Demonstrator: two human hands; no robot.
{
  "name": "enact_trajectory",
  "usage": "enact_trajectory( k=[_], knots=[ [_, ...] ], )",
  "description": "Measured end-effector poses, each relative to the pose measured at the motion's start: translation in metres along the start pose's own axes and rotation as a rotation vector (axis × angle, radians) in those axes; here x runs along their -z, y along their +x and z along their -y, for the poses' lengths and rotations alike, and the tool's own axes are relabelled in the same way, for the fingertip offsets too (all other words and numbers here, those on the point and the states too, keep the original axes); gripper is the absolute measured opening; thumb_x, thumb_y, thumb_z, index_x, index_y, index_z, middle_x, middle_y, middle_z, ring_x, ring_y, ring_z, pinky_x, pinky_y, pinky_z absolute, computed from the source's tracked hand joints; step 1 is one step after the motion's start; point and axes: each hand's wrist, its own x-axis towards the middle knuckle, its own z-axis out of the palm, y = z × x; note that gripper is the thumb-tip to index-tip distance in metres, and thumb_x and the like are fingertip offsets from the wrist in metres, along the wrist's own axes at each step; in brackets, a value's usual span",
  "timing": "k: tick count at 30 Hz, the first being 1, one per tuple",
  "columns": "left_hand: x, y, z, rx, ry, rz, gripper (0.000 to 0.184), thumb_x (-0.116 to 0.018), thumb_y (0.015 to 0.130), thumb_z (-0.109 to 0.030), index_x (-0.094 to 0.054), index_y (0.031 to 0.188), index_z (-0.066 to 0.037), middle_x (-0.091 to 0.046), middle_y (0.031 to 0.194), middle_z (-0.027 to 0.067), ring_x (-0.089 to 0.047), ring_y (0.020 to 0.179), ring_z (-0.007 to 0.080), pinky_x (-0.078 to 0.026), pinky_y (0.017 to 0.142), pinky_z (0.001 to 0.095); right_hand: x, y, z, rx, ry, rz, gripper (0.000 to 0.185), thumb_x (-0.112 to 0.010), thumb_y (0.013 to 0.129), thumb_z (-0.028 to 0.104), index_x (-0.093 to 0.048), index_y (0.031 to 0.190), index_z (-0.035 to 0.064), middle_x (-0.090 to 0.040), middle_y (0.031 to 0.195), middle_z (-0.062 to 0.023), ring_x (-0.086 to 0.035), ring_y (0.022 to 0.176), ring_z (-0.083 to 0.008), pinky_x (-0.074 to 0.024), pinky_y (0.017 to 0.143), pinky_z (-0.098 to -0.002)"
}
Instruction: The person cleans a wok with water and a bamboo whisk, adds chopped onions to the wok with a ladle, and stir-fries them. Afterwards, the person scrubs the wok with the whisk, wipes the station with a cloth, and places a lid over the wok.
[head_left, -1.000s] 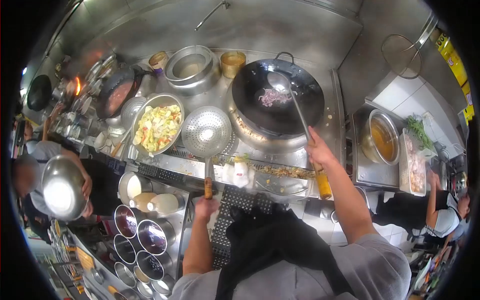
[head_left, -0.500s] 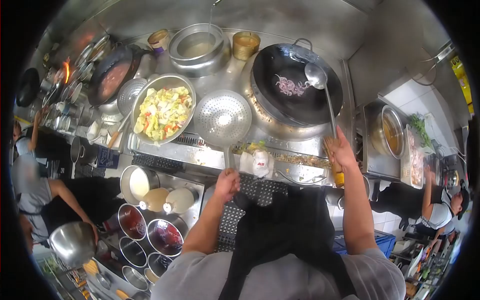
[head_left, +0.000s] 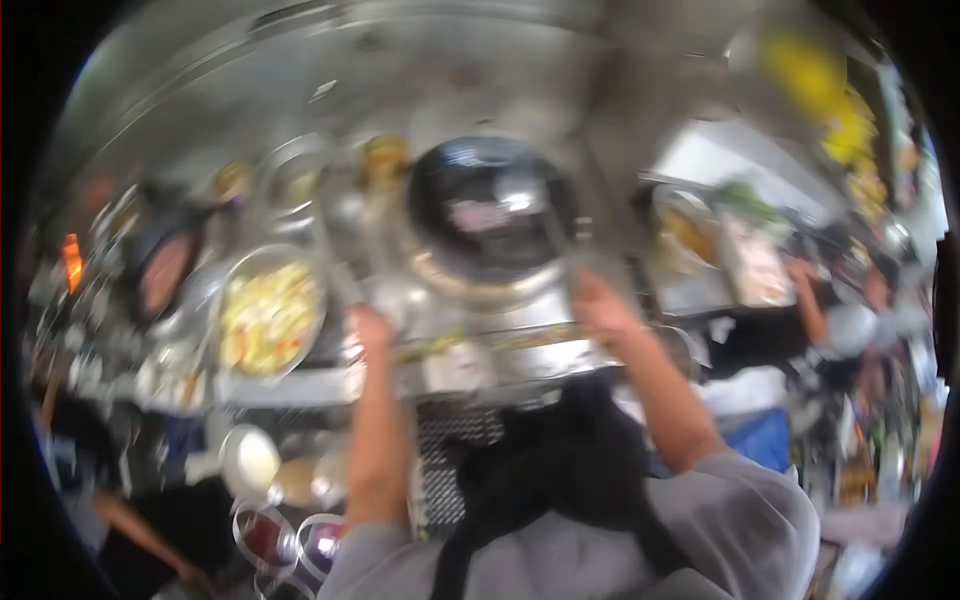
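Motion blur smears this view. My right hand [head_left: 605,312] is closed around the handle of a ladle, whose bright bowl [head_left: 520,195] lies in the black wok [head_left: 490,250]. Sliced reddish onion [head_left: 478,215] sits in the wok beside the ladle bowl. Over the counter's front edge, my left hand [head_left: 372,328] is closed on the handle of a perforated strainer; the strainer's outline is too blurred to trace. Left of that hand stands a metal bowl [head_left: 322,315] of chopped yellow-green vegetables [head_left: 265,320].
A metal pot [head_left: 292,185] and a tin [head_left: 385,160] stand at the back. To the right are a pot of brownish liquid [head_left: 690,235] and a tray of pale food [head_left: 757,262]. Flame [head_left: 72,262] burns at far left. Co-workers' arms [head_left: 812,305] show at both sides.
The view has swung, so the wok and counter sit further left and lower. My left hand has moved forward toward the counter. The ladle bowl stays in the wok.
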Motion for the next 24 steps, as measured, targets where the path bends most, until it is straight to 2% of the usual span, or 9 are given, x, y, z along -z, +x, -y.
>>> enact_trajectory(
  k=[1,2,4,5,7,9,12,17,24],
  knots=[
    [0.077,-0.009,0.023,0.196,-0.641,0.054,0.033,-0.060,0.090,-0.031,-0.067,0.109,-0.004,-0.067,0.113,0.0192,-0.067,0.094,0.0312,-0.053,0.083,0.0432,-0.012,0.002,-0.007,0.030,-0.008,-0.005,0.083,-0.059,0.083,-0.001,-0.024,0.156,0.0124,-0.059,0.100,-0.0114,-0.058,0.070,-0.0174,-0.0482,0.051,-0.0302],
    [0.022,0.000,-0.006,0.062,-0.472,-0.036,0.021,-0.055,0.092,-0.016,-0.061,0.098,0.003,-0.066,0.082,0.0126,-0.064,0.071,0.0258,-0.052,0.069,0.0410,-0.019,0.004,-0.008,0.069,-0.017,-0.012,0.083,-0.060,0.083,-0.001,-0.023,0.157,0.0128,-0.059,0.101,-0.0114,-0.057,0.069,-0.0170,-0.0480,0.051,-0.0303],
    [0.107,0.073,-0.133,-0.011,-0.769,-0.273,0.027,-0.061,0.088,-0.019,-0.058,0.107,0.000,-0.067,0.086,0.0144,-0.065,0.070,0.0264,-0.053,0.067,0.0408,-0.013,0.003,-0.001,0.141,-0.043,-0.038,0.084,-0.060,0.083,-0.001,-0.022,0.157,0.0136,-0.059,0.102,-0.0114,-0.055,0.068,-0.0162,-0.0477,0.051,-0.0306],
    [0.125,0.063,-0.117,0.024,-0.836,-0.343,0.032,-0.064,0.086,-0.021,-0.057,0.111,-0.001,-0.067,0.089,0.0152,-0.065,0.070,0.0267,-0.053,0.066,0.0407,-0.014,0.007,-0.002,0.158,-0.038,-0.012,0.085,-0.060,0.083,-0.001,-0.021,0.157,0.0140,-0.059,0.102,-0.0113,-0.055,0.068,-0.0158,-0.0476,0.051,-0.0307],
    [0.105,-0.017,0.012,0.141,-0.828,-0.413,0.045,-0.069,0.083,-0.024,-0.054,0.120,-0.004,-0.068,0.093,0.0170,-0.065,0.069,0.0274,-0.053,0.064,0.0406,-0.008,0.015,-0.011,0.171,-0.016,0.031,0.086,-0.060,0.083,-0.001,-0.020,0.158,0.0147,-0.059,0.103,-0.0113,-0.053,0.067,-0.0150,-0.0473,0.051,-0.0309],
    [0.260,-0.058,0.020,0.711,-1.588,0.366,0.043,-0.068,0.075,-0.015,-0.056,0.112,0.003,-0.066,0.097,0.0187,-0.064,0.089,0.0368,-0.052,0.081,0.0476,0.000,0.018,-0.008,0.138,-0.005,0.032,0.088,-0.060,0.082,-0.001,-0.019,0.158,0.0155,-0.058,0.104,-0.0113,-0.052,0.066,-0.0142,-0.0469,0.051,-0.0311],
    [0.318,-0.104,0.012,0.840,-2.088,0.360,0.033,-0.057,0.077,0.004,-0.047,0.106,-0.008,-0.049,0.071,0.0028,-0.048,0.048,0.0127,-0.039,0.039,0.0285,-0.038,0.009,0.028,0.022,-0.072,-0.076,0.086,-0.056,0.085,-0.003,-0.017,0.158,0.0179,-0.051,0.082,-0.0046,-0.050,0.063,-0.0115,-0.0448,0.047,-0.0283],
    [0.359,-0.154,0.010,1.042,-2.266,0.440,0.030,-0.056,0.079,0.006,-0.045,0.104,-0.006,-0.048,0.071,0.0042,-0.049,0.049,0.0138,-0.042,0.039,0.0293,-0.070,-0.013,0.064,-0.183,0.036,0.027,0.082,-0.053,0.089,-0.003,-0.018,0.158,0.0238,-0.050,0.073,-0.0037,-0.048,0.056,-0.0116,-0.0434,0.045,-0.0276],
    [0.371,-0.159,0.008,0.908,-2.410,0.618,0.031,-0.057,0.082,0.007,-0.044,0.107,-0.006,-0.050,0.074,0.0062,-0.050,0.053,0.0145,-0.044,0.044,0.0307,-0.095,-0.098,0.070,-0.214,0.088,0.295,0.086,-0.053,0.091,-0.002,-0.012,0.160,0.0275,-0.050,0.072,-0.0049,-0.046,0.050,-0.0135,-0.0419,0.045,-0.0273]
  ],
)
